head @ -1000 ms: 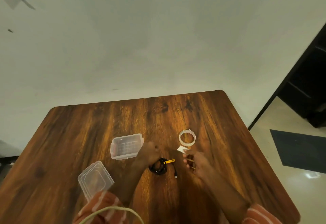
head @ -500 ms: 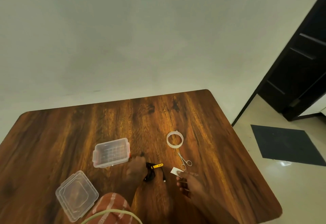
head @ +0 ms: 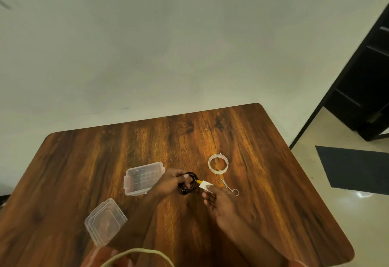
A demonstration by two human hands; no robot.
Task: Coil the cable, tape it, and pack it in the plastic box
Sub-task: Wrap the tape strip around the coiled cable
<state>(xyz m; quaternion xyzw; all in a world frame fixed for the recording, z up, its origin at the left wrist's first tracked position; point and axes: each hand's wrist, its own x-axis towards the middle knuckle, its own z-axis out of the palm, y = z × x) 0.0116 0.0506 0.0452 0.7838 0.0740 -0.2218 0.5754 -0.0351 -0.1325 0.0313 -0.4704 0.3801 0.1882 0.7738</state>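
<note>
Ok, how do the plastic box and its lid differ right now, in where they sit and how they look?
The plastic box sits further back on the table, just left of the left hand; the lid lies apart from it, nearer the person and further left. The box is deeper, with walls and reddish clips, and a grid pattern shows through it; the lid is shallow, with stepped ridges. Both are clear plastic, and the box holds nothing.

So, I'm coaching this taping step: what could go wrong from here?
The coil is held only by the left hand; a looser grip could let the loops spring apart before the tape piece in the right hand lands. The piece looks small and may miss some loops or fold onto itself. The scissors lie right beside that hand and could get knocked.
</note>
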